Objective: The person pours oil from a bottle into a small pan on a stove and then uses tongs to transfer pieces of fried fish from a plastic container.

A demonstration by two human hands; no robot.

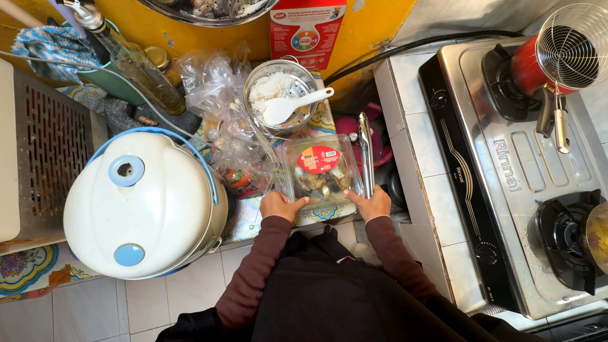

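Observation:
A clear plastic food container (322, 170) with a red round label on its lid rests on a patterned cloth at the counter's front edge. My left hand (280, 206) grips its near left corner, thumb on the lid. My right hand (372, 204) presses on its near right corner, touching the lid edge. Metal tongs (366, 152) lie along the container's right side, just beyond my right hand. Dark food shows through the lid.
A metal bowl of white rice (280, 92) with a white spoon (292, 106) stands behind the container. Crumpled plastic bags (229, 136) lie to its left, then a white rice cooker (140, 206). A steel gas stove (519, 183) fills the right. An oil bottle (136, 63) and a red carton (306, 28) stand at the back.

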